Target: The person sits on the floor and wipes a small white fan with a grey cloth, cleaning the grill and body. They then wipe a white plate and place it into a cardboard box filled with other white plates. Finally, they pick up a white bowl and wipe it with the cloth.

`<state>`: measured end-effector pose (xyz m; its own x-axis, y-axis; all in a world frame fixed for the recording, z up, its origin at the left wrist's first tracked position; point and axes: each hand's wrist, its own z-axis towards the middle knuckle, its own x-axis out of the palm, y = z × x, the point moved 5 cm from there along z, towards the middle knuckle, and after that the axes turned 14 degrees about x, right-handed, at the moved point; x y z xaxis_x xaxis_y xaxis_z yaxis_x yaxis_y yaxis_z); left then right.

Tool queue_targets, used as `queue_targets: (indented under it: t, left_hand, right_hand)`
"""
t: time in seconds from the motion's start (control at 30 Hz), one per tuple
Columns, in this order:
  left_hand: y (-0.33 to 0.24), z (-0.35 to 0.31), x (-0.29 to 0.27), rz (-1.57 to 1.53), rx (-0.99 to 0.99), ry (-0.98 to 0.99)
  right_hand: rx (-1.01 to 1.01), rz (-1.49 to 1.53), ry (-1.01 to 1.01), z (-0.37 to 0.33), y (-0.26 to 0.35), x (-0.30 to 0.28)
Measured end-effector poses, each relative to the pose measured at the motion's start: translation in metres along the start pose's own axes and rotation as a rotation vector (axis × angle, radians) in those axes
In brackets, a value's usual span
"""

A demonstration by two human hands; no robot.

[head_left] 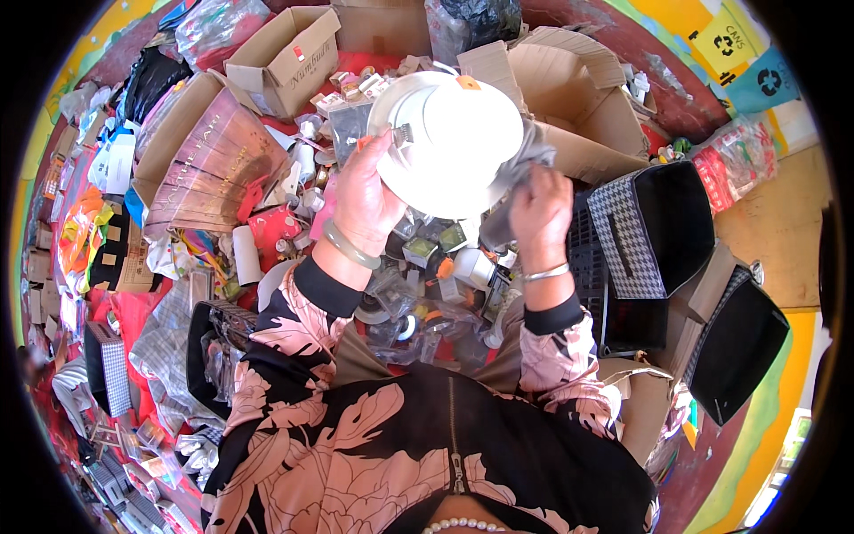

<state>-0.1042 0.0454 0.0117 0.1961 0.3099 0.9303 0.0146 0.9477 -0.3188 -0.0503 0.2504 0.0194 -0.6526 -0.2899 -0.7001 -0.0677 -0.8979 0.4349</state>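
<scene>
My left hand (366, 196) is closed on the left rim of a white round downlight (467, 133), held up in front of me. A metal spring clip (403, 134) shows beside my thumb, and a small orange tab (468, 83) sits at its top. Bright glare washes out much of the light's surface. At its right edge, my right hand (541, 212) is closed round a grey cloth (531, 153), which touches or nearly touches the rim. Below both hands lies a heap of small boxes and clear plastic packs (418, 285).
Open cardboard boxes (569, 93) stand at the far side. A checked black bin (654, 227) is right of my right hand, with a dark plastic crate (592, 258) beside it. To the left, a printed carton (213, 160) borders mixed clutter and a black bin (213, 356).
</scene>
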Motion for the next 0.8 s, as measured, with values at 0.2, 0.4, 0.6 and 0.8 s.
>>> queue_targets:
  t: [0.2,0.4,0.6,0.8]
  left_hand:
    - [-0.005,0.003,-0.008,-0.041,0.006,-0.029]
    - [-0.014,0.004,0.010,-0.052,0.125,0.006]
    - [-0.004,0.002,0.013,0.039,0.138,0.037]
    - [0.011,-0.005,0.022,0.134,0.070,0.155]
  right_hand:
    - [0.797,1.227,0.216,0.023,-0.057,-0.022]
    - [0.751,1.430,0.537,-0.010,-0.004,-0.011]
    - [1.100,1.694,0.501,-0.051,0.034,0.020]
    - [1.224,1.691,0.474,-0.047,0.015,0.024]
